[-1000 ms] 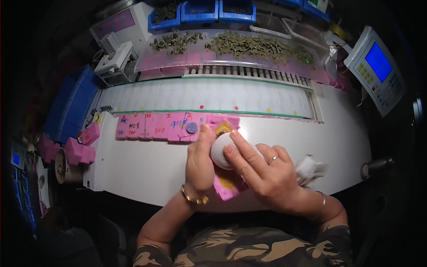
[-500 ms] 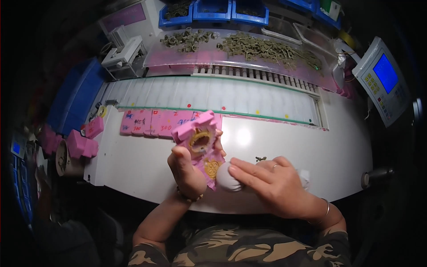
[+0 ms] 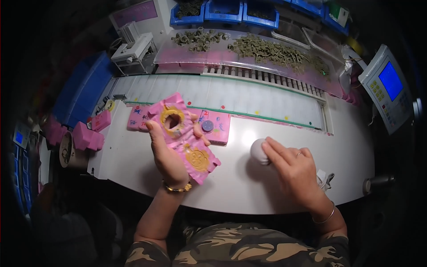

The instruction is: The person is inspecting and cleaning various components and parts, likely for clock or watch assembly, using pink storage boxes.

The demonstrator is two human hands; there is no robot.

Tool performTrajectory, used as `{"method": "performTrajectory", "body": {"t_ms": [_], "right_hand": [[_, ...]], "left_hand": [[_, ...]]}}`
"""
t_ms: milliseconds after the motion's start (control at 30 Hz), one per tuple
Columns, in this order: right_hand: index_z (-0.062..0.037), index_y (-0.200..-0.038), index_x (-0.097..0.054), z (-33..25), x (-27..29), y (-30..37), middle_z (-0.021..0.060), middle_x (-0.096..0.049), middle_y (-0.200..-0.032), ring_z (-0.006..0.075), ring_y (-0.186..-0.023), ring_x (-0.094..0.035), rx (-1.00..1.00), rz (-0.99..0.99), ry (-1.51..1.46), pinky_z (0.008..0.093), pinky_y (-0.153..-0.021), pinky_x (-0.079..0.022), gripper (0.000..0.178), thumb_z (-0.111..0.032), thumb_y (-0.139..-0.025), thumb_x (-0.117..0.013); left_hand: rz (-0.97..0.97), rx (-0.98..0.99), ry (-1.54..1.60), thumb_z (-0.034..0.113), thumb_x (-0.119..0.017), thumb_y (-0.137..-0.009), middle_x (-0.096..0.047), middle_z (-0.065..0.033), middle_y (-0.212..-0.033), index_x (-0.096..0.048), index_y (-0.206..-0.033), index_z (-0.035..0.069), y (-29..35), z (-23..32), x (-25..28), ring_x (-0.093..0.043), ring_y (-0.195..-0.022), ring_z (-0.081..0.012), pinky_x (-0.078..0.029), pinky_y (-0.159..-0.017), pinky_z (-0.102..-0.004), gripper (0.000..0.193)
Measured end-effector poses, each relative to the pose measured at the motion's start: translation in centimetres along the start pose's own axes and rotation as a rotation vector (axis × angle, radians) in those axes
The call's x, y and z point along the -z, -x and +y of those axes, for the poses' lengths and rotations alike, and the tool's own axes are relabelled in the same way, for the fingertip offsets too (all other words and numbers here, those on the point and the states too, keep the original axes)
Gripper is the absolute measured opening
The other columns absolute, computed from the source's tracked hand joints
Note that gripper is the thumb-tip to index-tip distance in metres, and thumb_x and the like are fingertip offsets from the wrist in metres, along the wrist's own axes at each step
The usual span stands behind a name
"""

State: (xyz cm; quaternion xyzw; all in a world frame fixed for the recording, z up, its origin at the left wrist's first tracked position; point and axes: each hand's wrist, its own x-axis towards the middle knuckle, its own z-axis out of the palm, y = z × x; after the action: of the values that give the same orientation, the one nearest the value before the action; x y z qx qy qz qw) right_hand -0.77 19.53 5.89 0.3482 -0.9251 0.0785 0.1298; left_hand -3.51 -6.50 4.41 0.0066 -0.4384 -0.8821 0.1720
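Observation:
My left hand point(image 3: 167, 162) grips an opened pink rubber mold point(image 3: 181, 146), with the thumb along its left side and fingers behind its right edge. A yellowish ring round a dark hollow marks the upper half. On the lower half lies a yellowish round patch with a raised pattern. Off to the right, my right hand point(image 3: 296, 171) has its fingers closed on a round white cloth pouch point(image 3: 259, 152), apart from the mold. Part of the pouch is hidden by the fingers.
Pink blocks with handwriting point(image 3: 220, 133) line the table behind the mold, a grey-purple disc point(image 3: 207, 126) on them. Farther back run a white slatted strip point(image 3: 178, 86) and a tray of small greenish metal pieces point(image 3: 262, 48). A blue-screen control panel point(image 3: 387, 84) stands right.
The pouch in my right hand has moved right, away from the mold. My left hand has shifted left and turned the mold, so both inner faces show more fully.

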Motion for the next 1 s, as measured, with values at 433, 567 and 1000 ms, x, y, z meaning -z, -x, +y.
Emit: {"method": "performTrajectory", "body": {"t_ms": [433,567,1000], "right_hand": [[-0.0015,-0.139,-0.05,-3.5,-9.9,-10.5,0.0153,-0.055,-0.135,0.0328,-0.12,-0.053,0.052,0.133,-0.159,0.0422,-0.099,-0.046,0.071,-0.01,-0.074,-0.076],[0.001,-0.107,-0.061,-4.8,-12.7,-11.6,0.013,-0.061,-0.106,0.0278,-0.096,-0.059,0.182,0.209,-0.082,0.0351,-0.078,-0.052,0.03,-0.012,-0.08,-0.062],[-0.0012,-0.094,-0.062,4.0,-0.4,-4.3,0.0068,-0.066,-0.087,0.0124,-0.082,-0.066,-0.56,0.212,-1.241,0.0266,-0.075,-0.053,0.011,-0.008,-0.089,-0.07]], "left_hand": [[0.155,0.132,0.033,0.061,-0.027,-0.105,-0.06,-0.0116,-0.088,-0.054,-0.115,0.002,0.1,0.1,1.6,-0.059,-0.066,-0.0205,-0.054,-0.056,-0.0355,0.066],[0.162,0.089,0.014,0.059,-0.028,-0.106,-0.062,-0.0107,-0.094,-0.053,-0.122,0.004,0.5,0.4,2.6,-0.058,-0.067,-0.0202,-0.053,-0.054,-0.036,0.062],[0.112,0.297,0.127,0.059,-0.031,-0.105,-0.061,-0.0107,-0.093,-0.054,-0.123,0.004,1.2,-1.8,1.3,-0.059,-0.067,-0.0199,-0.054,-0.054,-0.0361,0.062]]}}
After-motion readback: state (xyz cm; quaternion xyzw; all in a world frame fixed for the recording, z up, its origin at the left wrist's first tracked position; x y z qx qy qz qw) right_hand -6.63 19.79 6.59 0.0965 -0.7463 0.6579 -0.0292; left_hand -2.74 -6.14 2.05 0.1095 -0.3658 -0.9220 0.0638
